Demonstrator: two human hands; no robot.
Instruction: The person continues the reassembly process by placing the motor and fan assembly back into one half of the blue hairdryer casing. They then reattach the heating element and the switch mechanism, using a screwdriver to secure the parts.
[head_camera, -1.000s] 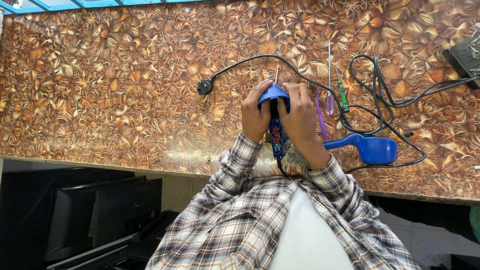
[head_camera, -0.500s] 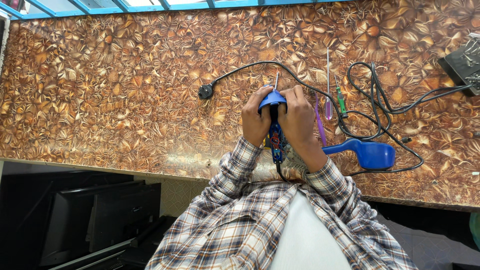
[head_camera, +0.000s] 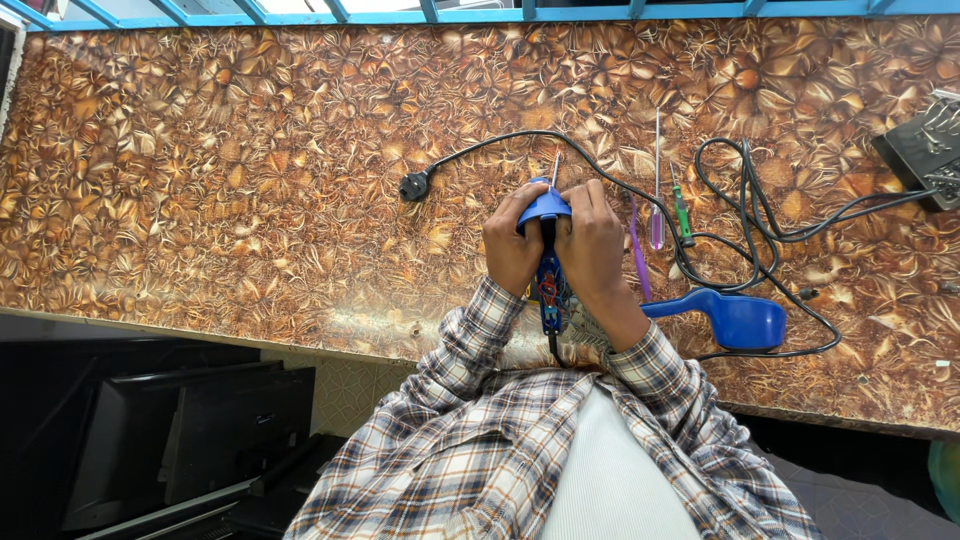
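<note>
Both hands, left hand (head_camera: 513, 250) and right hand (head_camera: 593, 245), clasp the blue soldering iron (head_camera: 548, 275), apparently opened, between them.

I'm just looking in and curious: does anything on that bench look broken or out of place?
Yes. The blue tool held between the left hand and right hand is open along its length, coloured wiring showing. A separate blue shell piece lies on the table, beside a tangled black cord.
</note>
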